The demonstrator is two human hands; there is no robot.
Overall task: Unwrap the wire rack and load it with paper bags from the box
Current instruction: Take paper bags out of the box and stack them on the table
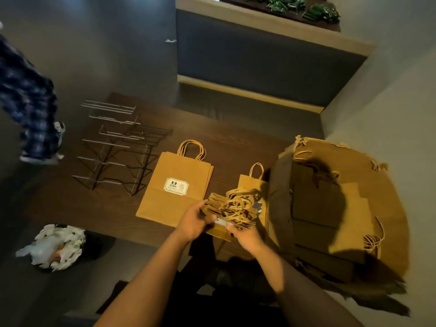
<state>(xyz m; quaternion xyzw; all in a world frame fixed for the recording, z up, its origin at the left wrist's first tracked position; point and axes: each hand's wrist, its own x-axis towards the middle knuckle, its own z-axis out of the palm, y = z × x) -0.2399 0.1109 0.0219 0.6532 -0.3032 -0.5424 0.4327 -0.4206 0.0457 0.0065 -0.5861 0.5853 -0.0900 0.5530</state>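
A bare wire rack (118, 147) stands on the dark wooden table (224, 128) at the left, with nothing in its tiers. A stack of large brown paper bags (174, 190) with a white label lies flat beside it. A smaller bag (252, 182) lies further right. My left hand (195, 220) and my right hand (245, 237) both grip a bundle of small paper bags (233, 208) with tangled rope handles, held above the table's near edge. The torn cardboard box (342, 208) at the right holds more bags.
A black bin (56, 246) full of crumpled white wrapping sits on the floor at the lower left. Another person's legs (30, 114) in checked trousers stand at the far left. A dark counter (259, 57) with green packets rises behind the table.
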